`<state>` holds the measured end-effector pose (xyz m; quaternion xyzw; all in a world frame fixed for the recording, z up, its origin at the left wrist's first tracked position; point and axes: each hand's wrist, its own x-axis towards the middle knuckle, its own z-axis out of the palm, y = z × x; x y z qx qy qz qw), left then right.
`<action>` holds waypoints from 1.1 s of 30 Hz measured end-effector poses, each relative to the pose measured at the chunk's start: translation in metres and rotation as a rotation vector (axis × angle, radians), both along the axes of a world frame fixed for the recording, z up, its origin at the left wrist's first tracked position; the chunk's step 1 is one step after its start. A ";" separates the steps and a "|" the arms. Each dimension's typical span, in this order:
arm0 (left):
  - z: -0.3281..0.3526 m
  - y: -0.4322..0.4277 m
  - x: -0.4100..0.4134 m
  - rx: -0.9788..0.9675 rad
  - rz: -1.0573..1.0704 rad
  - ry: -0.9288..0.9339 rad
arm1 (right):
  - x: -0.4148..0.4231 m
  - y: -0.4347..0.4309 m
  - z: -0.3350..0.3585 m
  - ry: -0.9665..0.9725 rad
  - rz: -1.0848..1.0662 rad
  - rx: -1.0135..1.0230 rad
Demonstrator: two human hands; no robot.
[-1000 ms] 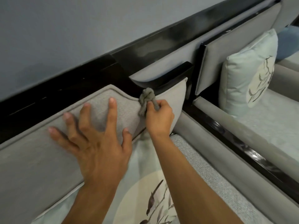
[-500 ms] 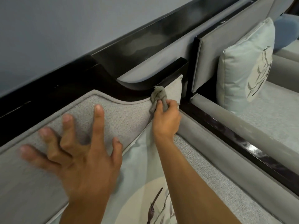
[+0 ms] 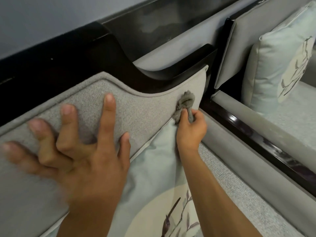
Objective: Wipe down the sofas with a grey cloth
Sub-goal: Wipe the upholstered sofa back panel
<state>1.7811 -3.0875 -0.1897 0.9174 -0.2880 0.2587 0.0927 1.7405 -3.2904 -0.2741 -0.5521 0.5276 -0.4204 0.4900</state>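
My right hand (image 3: pixel 190 130) grips a bunched grey cloth (image 3: pixel 185 104) and presses it against the right end of the grey back cushion (image 3: pixel 95 103) of the near sofa. My left hand (image 3: pixel 80 159) lies against that same cushion further left, fingers spread and blurred. The cloth sits just below the cushion's piped top edge, close to the dark wooden frame (image 3: pixel 119 53). A second grey sofa (image 3: pixel 266 53) stands to the right, past a padded armrest (image 3: pixel 239 151).
A pale cushion with a bird print (image 3: pixel 162 194) leans against the back cushion beneath my arms. A similar cushion (image 3: pixel 277 65) stands on the right sofa. The grey wall (image 3: pixel 51 17) runs behind the dark frame. A glossy dark rail (image 3: pixel 265 142) separates the two sofas.
My right hand has slid the cloth to the right and slightly down along the back cushion. My left hand has shifted left and lower on the cushion, and the view has moved closer.
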 end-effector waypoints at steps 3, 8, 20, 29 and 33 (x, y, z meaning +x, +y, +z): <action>-0.002 0.002 -0.001 -0.012 -0.023 0.015 | 0.005 -0.016 0.002 0.007 -0.032 0.018; -0.001 -0.001 0.004 -0.007 0.004 -0.016 | 0.001 0.001 -0.002 -0.027 -0.042 0.050; 0.004 0.031 -0.013 0.021 -0.200 -0.075 | -0.065 0.034 0.004 0.173 0.349 0.233; -0.015 0.075 -0.028 0.058 -0.326 -0.038 | -0.036 0.075 0.061 -0.025 0.181 -0.144; -0.036 0.108 -0.039 0.088 -0.261 0.013 | -0.025 0.171 0.041 -0.040 0.393 -0.037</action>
